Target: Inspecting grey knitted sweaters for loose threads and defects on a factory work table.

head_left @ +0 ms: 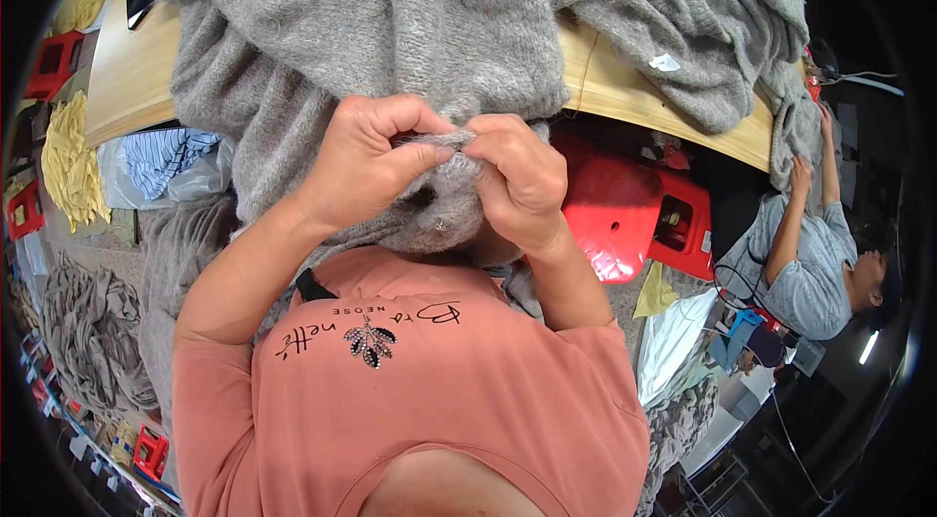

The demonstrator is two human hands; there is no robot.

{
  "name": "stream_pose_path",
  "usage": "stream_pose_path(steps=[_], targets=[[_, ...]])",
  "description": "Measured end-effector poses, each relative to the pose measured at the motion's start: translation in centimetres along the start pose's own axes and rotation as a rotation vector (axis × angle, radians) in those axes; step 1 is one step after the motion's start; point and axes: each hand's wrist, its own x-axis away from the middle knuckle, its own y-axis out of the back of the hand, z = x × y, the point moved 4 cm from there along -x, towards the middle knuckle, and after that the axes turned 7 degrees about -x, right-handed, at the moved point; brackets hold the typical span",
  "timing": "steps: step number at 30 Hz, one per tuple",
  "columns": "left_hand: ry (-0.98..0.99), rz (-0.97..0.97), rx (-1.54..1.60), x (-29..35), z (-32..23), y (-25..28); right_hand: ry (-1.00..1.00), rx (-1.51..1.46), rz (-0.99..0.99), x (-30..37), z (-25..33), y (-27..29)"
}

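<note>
By the table [132, 78], left hand [359, 161] and right hand [524, 180] pinch grey knitwear [390, 34].

Grey knit [420, 39] in both hands [366, 161] [522, 180]

Grey knitwear [390, 29], a wooden worktable [122, 92] and a co-worker [812, 268] suggest a garment workshop

Bright centre; dark, perhaps blurry rim.
</note>
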Motion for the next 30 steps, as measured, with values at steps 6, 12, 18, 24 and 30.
stream_pose_path(steps=[6,12,18,24,30], targets=[[-0.153,-0.082,-0.087,0.4,-0.7,0.2,-0.081,0.017,-0.067,0.4,-0.5,-0.8],[-0.158,-0.145,-0.085,0.6,-0.3,-0.1,0.110,0.301,0.004,0.5,0.2,-1.3],[-0.135,-0.234,-0.017,0.9,0.4,-0.5,0.073,0.184,-0.091,0.5,0.1,-1.3],[-0.450,-0.466,-0.211,1.6,-0.5,-1.1,0.123,0.289,-0.153,0.3,0.8,-1.4],[-0.625,-0.541,-0.446,2.4,-1.0,-1.2,0.023,0.212,-0.087,0.0,0.7,-1.2]])
